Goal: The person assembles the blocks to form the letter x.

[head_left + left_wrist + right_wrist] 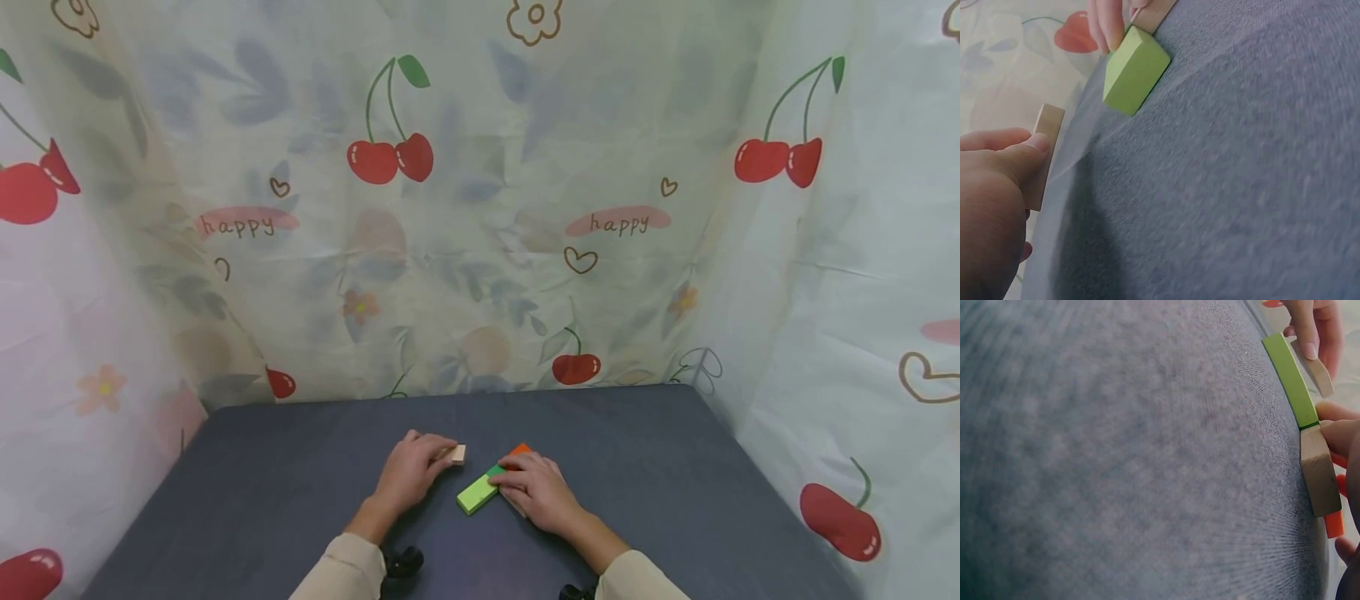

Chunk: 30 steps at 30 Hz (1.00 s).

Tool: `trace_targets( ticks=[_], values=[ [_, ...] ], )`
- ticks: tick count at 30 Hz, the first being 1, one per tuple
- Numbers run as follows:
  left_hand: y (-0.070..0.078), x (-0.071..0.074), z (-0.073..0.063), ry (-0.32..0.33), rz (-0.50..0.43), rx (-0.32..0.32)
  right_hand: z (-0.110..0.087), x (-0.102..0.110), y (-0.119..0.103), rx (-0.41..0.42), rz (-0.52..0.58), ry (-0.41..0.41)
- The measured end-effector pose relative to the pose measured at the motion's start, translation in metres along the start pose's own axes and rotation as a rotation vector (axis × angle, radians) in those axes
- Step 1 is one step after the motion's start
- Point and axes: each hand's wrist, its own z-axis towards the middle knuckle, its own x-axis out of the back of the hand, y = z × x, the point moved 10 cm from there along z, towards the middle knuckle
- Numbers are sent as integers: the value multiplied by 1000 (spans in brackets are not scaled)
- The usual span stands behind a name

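My left hand (408, 471) pinches a small plain wooden block (1050, 122) between thumb and fingers, just left of a row of coloured blocks. That row runs diagonally on the dark cloth: a light green block (476, 495) at the near end, a darker green piece (495, 472) behind it and an orange block (522, 448) at the far end. Over the row lies my right hand (546, 496), its thumb and fingers curled at a second plain wooden block (1319, 472) on the row's near right side. The hand partly covers the darker green and orange pieces.
A dark grey cloth (300, 483) covers the table. Behind and on both sides hang pale curtains (480, 292) printed with cherries and flowers. Black wrist straps (405, 562) show near the cream sleeves (345, 571).
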Motion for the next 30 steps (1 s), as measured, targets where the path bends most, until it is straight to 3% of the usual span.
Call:
trace_targets(
  ticks=[7, 14, 30],
  values=[
    [5, -5, 0, 21, -13, 1, -1, 0, 0, -4, -2, 0],
    [9, -12, 0, -16, -10, 18, 0, -2, 2, 1, 9, 8],
    [14, -22, -1, -30, -1, 7, -1, -1, 2, 10, 8, 12]
  ],
)
